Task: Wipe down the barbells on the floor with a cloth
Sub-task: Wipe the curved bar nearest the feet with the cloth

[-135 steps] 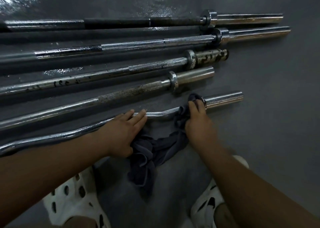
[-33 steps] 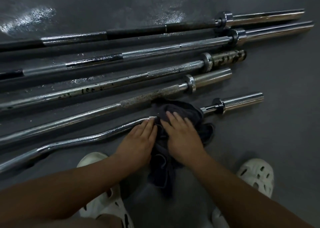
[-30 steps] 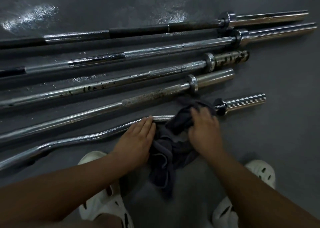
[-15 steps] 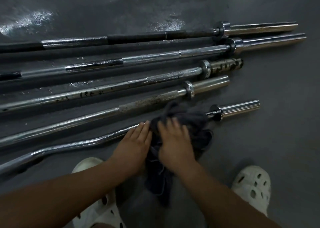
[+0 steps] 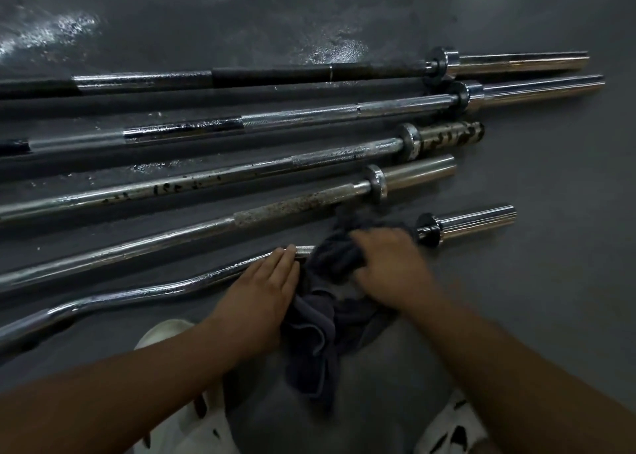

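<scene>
While pinning the curl bar with flat left hand and clutching the cloth on it in right hand, probably wipe lengthwise right, toward the collar.

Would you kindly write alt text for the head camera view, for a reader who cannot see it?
A person's right hand holds a dark cloth against the nearest, curved barbell, while the left hand rests flat on its shaft. Four straight barbells lie beyond on the floor.
</scene>
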The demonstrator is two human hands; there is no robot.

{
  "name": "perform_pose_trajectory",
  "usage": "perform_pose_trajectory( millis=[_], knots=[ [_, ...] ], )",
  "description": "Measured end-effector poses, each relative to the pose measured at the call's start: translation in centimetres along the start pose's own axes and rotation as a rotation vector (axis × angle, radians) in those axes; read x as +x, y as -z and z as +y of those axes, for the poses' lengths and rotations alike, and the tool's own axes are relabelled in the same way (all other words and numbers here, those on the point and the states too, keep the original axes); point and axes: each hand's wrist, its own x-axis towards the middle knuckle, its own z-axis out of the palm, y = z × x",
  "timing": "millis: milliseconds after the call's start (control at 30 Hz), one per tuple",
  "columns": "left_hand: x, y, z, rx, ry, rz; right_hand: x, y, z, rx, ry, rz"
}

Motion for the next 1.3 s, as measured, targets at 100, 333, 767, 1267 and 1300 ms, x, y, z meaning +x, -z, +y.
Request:
perform_pose_trajectory(
  millis=[100,333,767,1267,1300],
  knots=[
    [0.0,-0.2,0.3,0.011,0.005,-0.014,-1.1,-0.4,1.6,-0.053,-0.251,-0.012],
    [0.0,0.6,0.4,0.001,-0.006,-0.057,-2.0,-1.0,-3.8,0.010,0.028,0.006],
    [0.0,0.7,0.6,-0.002,-0.017,-0.082,-2.2,-1.5,1.3,0.225,-0.424,0.018],
    [-0.1,0.9,0.4,-0.020,-0.005,-0.033,-0.3,-1.5,-4.0,0.958,-0.663,0.298],
    [-0.1,0.8,0.4,-0.025,-0.005,-0.027,-0.4,-1.9,-3.4,1.011,-0.668,0.330]
  ],
)
